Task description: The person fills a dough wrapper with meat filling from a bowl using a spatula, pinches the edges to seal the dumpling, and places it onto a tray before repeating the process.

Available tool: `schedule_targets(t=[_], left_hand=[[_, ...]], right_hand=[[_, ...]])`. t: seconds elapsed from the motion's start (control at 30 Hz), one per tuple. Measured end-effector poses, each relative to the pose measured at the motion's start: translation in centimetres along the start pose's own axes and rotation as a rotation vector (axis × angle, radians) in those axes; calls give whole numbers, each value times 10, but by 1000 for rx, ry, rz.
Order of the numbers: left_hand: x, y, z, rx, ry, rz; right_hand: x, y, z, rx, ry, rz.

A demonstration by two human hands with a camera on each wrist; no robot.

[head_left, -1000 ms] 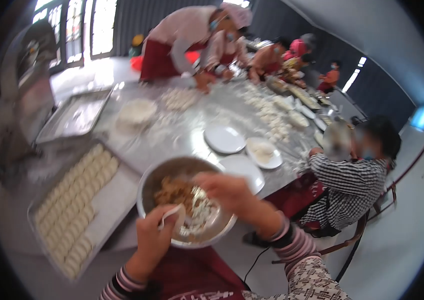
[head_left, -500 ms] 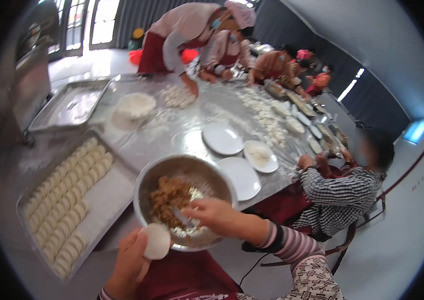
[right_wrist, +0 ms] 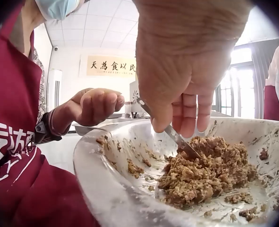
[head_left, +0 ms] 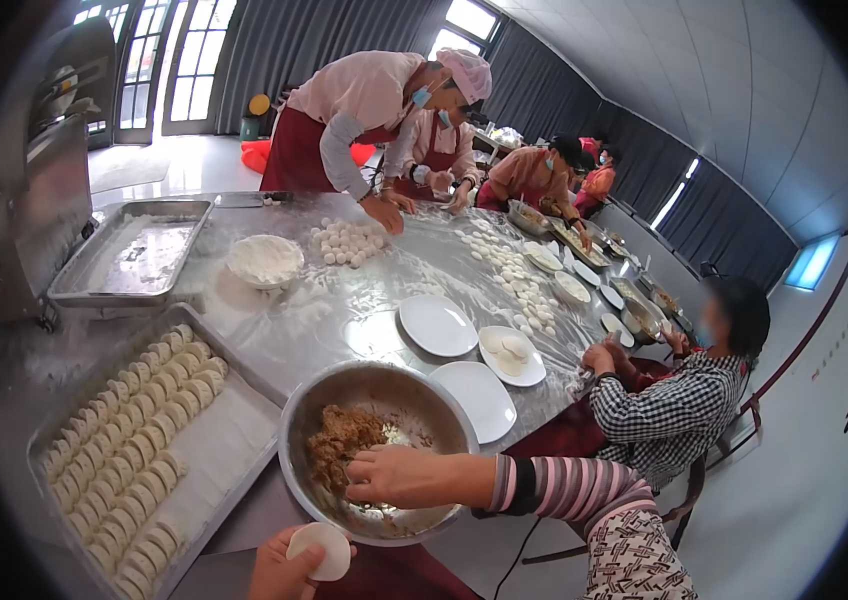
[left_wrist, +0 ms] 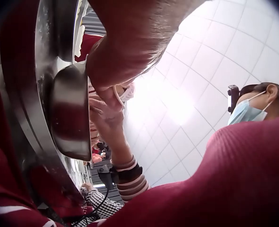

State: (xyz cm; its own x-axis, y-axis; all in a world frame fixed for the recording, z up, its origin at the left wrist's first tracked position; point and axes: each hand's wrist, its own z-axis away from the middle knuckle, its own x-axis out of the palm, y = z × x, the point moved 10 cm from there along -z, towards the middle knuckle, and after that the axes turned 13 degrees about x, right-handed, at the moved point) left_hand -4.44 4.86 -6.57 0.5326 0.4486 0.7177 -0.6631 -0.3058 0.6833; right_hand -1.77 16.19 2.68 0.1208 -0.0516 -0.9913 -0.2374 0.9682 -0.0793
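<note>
A round white dough wrapper point(head_left: 322, 549) lies in my left hand point(head_left: 282, 570), the thumb over its face, just below the front of the steel bowl point(head_left: 444, 412). Over the bowl, my right hand point(head_left: 409, 477) grips a flat metal utensil point(right_wrist: 179, 140) between thumb and fingers. In the right wrist view its tip is in the brown minced filling point(right_wrist: 205, 172). The left hand point(right_wrist: 98, 106) also shows there, beyond the bowl's rim.
A tray point(head_left: 234, 452) with rows of dumplings is left of the bowl. White plates point(head_left: 438, 325), a flour bowl point(head_left: 265, 262), dough pieces point(head_left: 348, 243) and an empty-looking tray point(head_left: 132, 252) stand beyond. Several people work around the table; one in checked sleeves point(head_left: 659, 410) sits at right.
My left hand has moved down from the bowl's rim, and the wrapper now lies flat in it. The right hand has lowered into the bowl with the utensil.
</note>
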Motion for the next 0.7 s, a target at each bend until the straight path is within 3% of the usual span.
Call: schedule_targets(t=[0.07,0.4,0.47,0.6,0.7], left_hand=[[-5,-1,-2,18,-4,-50],[-10,-8,-3,25,-18,-122],[-9,-6,-3,39,-39,-106],[-12,-6,-2,40,-18,-139],[-15,-9,-3,66,-15,-132]], right_hand=[[-10,2,-4,-13,107,-102],[-7,25,-10,63,123,-219],[-34,38,0,189,267,-390],[-65,50,31,269,472,-557],[-51,82,63,579,514,-966]])
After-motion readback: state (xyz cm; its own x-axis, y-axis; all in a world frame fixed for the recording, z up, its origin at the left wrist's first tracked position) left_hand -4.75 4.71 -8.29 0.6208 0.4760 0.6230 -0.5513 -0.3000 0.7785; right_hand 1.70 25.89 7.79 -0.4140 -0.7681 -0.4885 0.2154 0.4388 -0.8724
